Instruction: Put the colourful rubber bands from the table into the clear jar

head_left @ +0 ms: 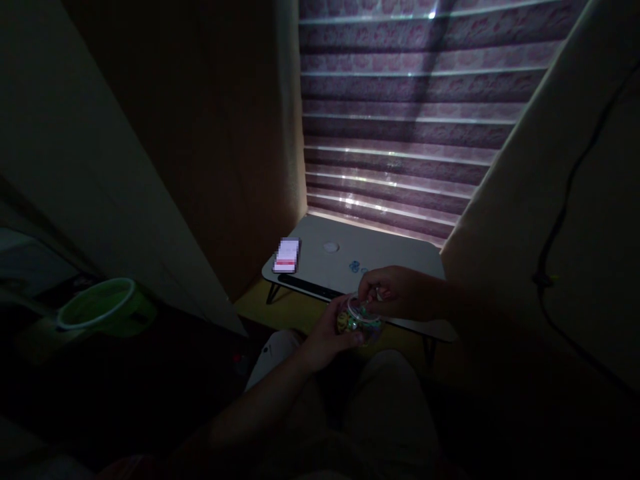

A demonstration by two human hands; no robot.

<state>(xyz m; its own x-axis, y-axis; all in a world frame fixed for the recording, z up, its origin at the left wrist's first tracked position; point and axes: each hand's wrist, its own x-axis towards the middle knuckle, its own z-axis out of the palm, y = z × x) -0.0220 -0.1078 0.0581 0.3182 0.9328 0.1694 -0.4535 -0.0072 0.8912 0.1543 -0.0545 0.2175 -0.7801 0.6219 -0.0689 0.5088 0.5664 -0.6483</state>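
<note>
My left hand [326, 339] is wrapped round a small clear jar [356, 324], held above my lap at the near edge of the low table [400, 257]. Small multicoloured pieces show through its wall, too dim to name. Over the jar's mouth, my right hand [393, 291] has its fingers pinched together; what lies between them I cannot make out. On the tabletop beyond are several small blue rings [355, 267], with a round white lid-like disc [331, 247] farther back to the left.
A lit phone [287, 255] lies at the table's left end. The table stands in a corner before a pleated purple curtain [400, 133]. A green bucket [103, 307] is on the left, and a dark cable [565, 200] hangs on the right wall.
</note>
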